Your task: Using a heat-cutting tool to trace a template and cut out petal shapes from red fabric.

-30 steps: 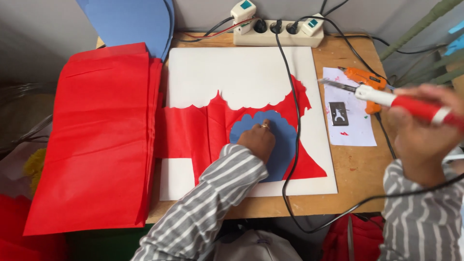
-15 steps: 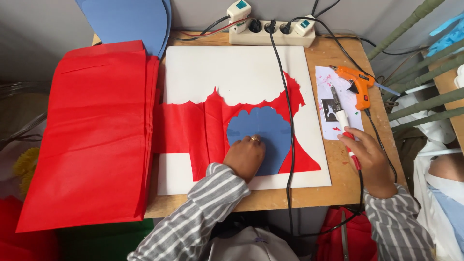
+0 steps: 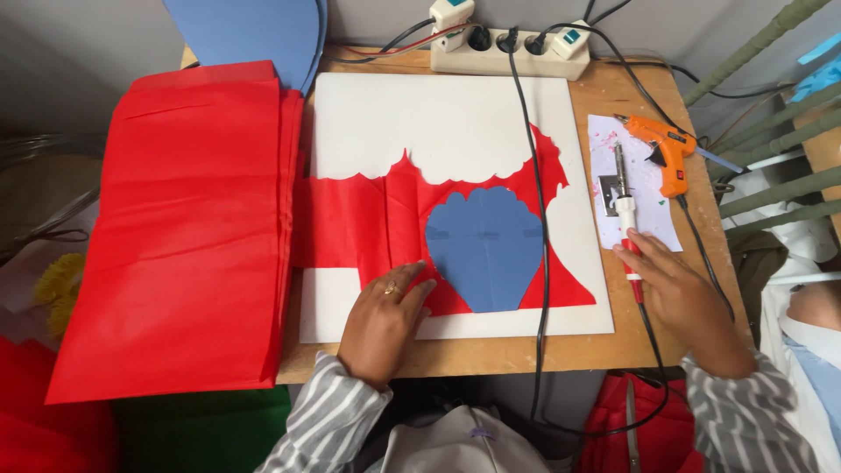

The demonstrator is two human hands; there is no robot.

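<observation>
Head view: tool now down.
Left hand (image 3: 383,320): flat, released, pressing red sheet (image 3: 377,219) beside blue cutout (image 3: 484,245).
Right hand (image 3: 679,298): lowered, grasping soldering iron (image 3: 624,206) over paper scrap (image 3: 644,188).

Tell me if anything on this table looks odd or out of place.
A black power cord trails straight across the white board, the red scalloped paper and the edge of the blue shell-shaped cutout, lying over the work.

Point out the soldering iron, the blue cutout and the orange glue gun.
soldering iron (image 3: 625,210): head view, on its white handle section.
blue cutout (image 3: 484,248): head view, middle of the scalloped blue shape.
orange glue gun (image 3: 666,149): head view, on its orange body.
</observation>
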